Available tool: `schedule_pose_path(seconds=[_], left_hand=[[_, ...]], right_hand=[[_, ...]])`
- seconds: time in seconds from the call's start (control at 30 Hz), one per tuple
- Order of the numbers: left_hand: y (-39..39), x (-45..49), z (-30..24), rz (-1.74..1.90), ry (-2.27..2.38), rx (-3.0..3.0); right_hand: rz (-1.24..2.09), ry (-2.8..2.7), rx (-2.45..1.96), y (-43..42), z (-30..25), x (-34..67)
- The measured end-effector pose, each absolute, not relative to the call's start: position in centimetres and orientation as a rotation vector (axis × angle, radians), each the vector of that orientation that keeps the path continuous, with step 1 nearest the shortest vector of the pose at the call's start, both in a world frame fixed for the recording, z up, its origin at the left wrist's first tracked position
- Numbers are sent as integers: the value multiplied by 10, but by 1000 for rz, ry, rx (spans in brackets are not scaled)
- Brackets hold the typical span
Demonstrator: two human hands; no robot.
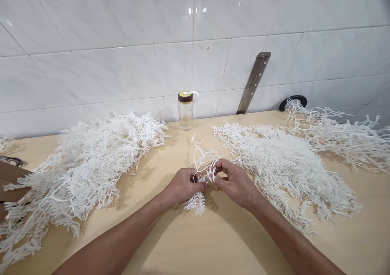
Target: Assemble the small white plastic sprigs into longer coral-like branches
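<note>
My left hand (pixel 183 184) and my right hand (pixel 236 183) meet over the middle of the wooden table (pixel 213 238). Both are closed on one white plastic branched sprig (pixel 203 161), which sticks up between the fingers and hangs down below them. A large heap of the same white sprigs (pixel 82 169) lies to the left of my hands. Another big heap (pixel 283 165) spreads to the right, almost touching my right hand.
A clear plastic jar with a yellow-and-brown lid (pixel 185 109) stands at the back by the white tiled wall (pixel 122 43). A metal bar (pixel 253 82) leans on the wall, with a black curved object (pixel 293 100) beside it. Brown cardboard (pixel 10 181) lies at the far left.
</note>
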State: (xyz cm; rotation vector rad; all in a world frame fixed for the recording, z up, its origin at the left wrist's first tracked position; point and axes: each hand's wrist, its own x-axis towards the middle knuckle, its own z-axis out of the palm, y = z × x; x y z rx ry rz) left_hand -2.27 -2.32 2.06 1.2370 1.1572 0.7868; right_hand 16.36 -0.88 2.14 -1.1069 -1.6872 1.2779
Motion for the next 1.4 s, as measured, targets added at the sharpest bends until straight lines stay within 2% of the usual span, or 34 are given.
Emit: schedule_pose_path(seconds=[0.2,0.47,0.83,1.0,1.4], left_hand=[[-24,-22,20,801,1151,1192],[-24,-26,26,854,942,971],[-17,-29,22,922,956,846],[-19,-27,23,954,1065,873],[-21,-28,24,931,980,917]], right_hand=[[1348,-1778,-1089,-10,20,164],[1302,-1612,-1183,-6,16,166],[1549,-1431,-1175,-5,13,167],[1533,-1449,-1195,-5,11,166],[1444,-1342,-1191,-6,4,158]])
